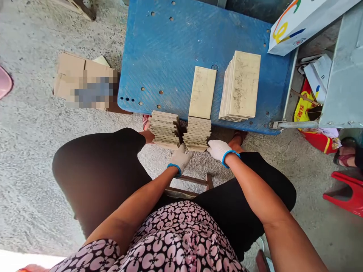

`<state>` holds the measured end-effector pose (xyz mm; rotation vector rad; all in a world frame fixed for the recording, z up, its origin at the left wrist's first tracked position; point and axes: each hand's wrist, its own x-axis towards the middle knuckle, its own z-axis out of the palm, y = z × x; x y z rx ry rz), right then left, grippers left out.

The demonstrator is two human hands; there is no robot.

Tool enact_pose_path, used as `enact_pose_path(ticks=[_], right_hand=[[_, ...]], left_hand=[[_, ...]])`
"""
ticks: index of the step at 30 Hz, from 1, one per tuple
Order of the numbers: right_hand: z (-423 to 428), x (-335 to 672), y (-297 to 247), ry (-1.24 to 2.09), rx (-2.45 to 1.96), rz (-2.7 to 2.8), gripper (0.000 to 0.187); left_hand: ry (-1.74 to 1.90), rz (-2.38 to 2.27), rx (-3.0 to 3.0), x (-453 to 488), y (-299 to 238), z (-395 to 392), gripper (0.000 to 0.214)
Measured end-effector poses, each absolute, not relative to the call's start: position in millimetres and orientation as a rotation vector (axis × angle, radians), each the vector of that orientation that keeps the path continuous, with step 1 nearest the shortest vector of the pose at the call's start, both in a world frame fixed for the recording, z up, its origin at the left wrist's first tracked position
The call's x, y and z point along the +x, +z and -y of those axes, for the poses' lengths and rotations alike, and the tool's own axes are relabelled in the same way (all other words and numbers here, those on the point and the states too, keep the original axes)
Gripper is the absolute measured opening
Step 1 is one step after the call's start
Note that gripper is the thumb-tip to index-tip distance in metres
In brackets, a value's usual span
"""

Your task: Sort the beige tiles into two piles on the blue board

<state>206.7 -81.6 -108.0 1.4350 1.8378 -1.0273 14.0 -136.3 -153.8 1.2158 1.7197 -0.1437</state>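
Both my hands wear white knitted gloves with blue cuffs. At the near left corner of the middle stack of thin cream boards [197, 130], my left hand [180, 156] has its fingers closed on the edge. My right hand [219, 150] grips the same stack at its near right corner. One cream board [202, 92] shows its broad face at the far end of this stack, over the blue table. Just left of my left hand is another stack of boards [164, 128], seen edge-on with dark notches along its right side. My fingertips are partly hidden by the boards.
A taller stack of cream boards [246, 85] stands on the blue table [164, 45] at the right. A white printed bag [295, 26] is at the far right corner. On the floor lie a cardboard box [70, 75] and a red stool [346, 192]. A wooden stool rung [193, 180] shows between my legs.
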Motion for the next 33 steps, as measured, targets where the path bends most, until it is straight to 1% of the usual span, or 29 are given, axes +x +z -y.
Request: enact_pose_path(ticks=[9,17,24,28,33], right_hand=[[79.5,198.6,-113.8,-1.019,1.439,-1.780,0.030],[91.3,197.0,-113.2,-1.025,1.450,-1.749,0.030],[116.1,195.8,-126.2,-1.035,1.327,-1.849,0.027],[115.6,197.3,-131.9,-1.002,1.327,-1.889,0.026],[104.8,198.4,-128.6,-0.961,1.272,-1.924,0.027]], left_hand=[[-0.119,-1.706,1.067,11.1,-164.6,130.1,0.047],[-0.169,-1.703,1.048,8.2,-171.6,130.5,0.058],[-0.194,-1.661,1.210,7.8,-176.4,135.8,0.049],[-0.259,-1.647,1.254,5.5,-182.9,139.1,0.054],[-0.253,-1.634,1.205,2.3,-191.3,141.1,0.058]])
